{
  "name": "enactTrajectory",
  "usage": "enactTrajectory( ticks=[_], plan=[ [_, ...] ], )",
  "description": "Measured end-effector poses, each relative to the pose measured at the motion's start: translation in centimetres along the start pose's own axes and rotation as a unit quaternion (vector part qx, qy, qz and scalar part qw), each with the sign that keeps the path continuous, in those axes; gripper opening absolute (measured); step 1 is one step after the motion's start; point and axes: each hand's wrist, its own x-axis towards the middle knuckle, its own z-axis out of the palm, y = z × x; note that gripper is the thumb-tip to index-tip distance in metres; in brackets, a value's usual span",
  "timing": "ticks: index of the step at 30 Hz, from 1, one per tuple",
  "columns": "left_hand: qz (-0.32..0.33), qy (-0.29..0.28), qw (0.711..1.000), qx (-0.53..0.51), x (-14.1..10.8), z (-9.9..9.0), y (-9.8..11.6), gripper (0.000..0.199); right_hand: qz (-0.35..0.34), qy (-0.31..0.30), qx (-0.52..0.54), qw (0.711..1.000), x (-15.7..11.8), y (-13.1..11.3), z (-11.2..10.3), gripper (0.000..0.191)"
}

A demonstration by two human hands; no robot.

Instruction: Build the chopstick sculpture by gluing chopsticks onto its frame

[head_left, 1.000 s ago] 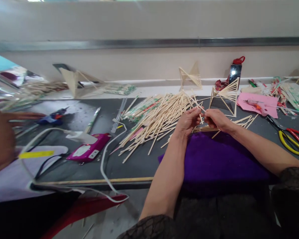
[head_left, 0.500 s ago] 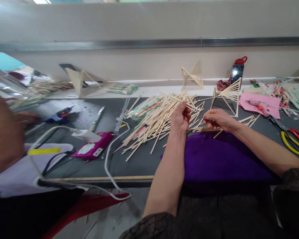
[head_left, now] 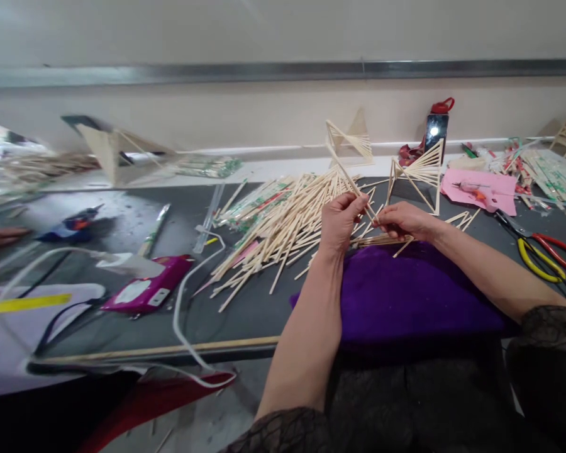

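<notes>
My left hand (head_left: 340, 221) is closed on a few thin wooden sticks (head_left: 343, 168), which slant up and to the left above its fingers. At their lower end the fingertips of my right hand (head_left: 400, 220) are pinched together around the tips. How many sticks are held I cannot tell. Just left of my left hand lies a big heap of loose wooden sticks (head_left: 283, 220). More sticks (head_left: 380, 240) lie under my hands, along the edge of a purple cloth (head_left: 405, 296). Behind my right hand stands a twisted stick frame (head_left: 417, 173).
A second stick frame (head_left: 351, 141) stands by the wall. Rightward are a glue gun (head_left: 476, 190) on pink paper (head_left: 507, 200) and pliers with red and yellow handles (head_left: 542, 251). Leftward lie a magenta power strip (head_left: 146, 292), a white cable (head_left: 179, 302) and a co-worker's hand (head_left: 4, 238).
My right hand has come left to my left hand and now pinches the lower end of the sticks. The held sticks have tilted more upright. The whole view has shifted slightly.
</notes>
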Motion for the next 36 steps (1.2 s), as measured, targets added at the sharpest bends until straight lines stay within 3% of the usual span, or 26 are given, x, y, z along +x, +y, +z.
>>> enactTrajectory(
  ticks=[5, 14, 21, 23, 25, 29, 32, 36],
  plan=[
    [0.016, -0.023, 0.999, 0.017, -0.3, 0.2, 0.0, 0.013, -0.025, 0.018, -0.055, 0.998, -0.1, -0.1, 0.0, 0.016],
    [0.006, -0.019, 0.994, -0.105, -0.4, 0.0, 0.8, 0.018, -0.029, -0.053, 0.057, 0.997, -0.6, -0.5, 0.3, 0.014],
    [-0.023, -0.006, 0.99, -0.139, -0.6, -0.1, 1.9, 0.016, -0.081, -0.094, 0.074, 0.989, -1.4, -0.6, 1.5, 0.015],
    [-0.025, -0.006, 0.992, -0.123, -0.5, -0.2, 1.8, 0.016, -0.092, -0.065, 0.021, 0.993, -1.6, -0.7, 1.6, 0.015],
    [-0.021, 0.003, 0.997, -0.081, -0.5, -0.1, 1.6, 0.017, -0.101, 0.011, -0.088, 0.991, -1.6, -0.9, 1.5, 0.017],
    [-0.024, 0.014, 1.0, 0.009, -0.6, 0.5, 1.1, 0.015, -0.165, 0.156, -0.316, 0.921, -1.4, -1.0, 1.3, 0.023],
    [-0.026, 0.022, 0.999, 0.022, -0.8, 0.8, 1.1, 0.013, -0.213, 0.174, -0.396, 0.876, -1.1, -0.8, 1.4, 0.027],
    [0.023, 0.002, 0.998, 0.064, -0.9, 0.8, 1.1, 0.014, -0.187, 0.141, -0.434, 0.87, -0.9, -0.7, 1.3, 0.027]
  ],
)
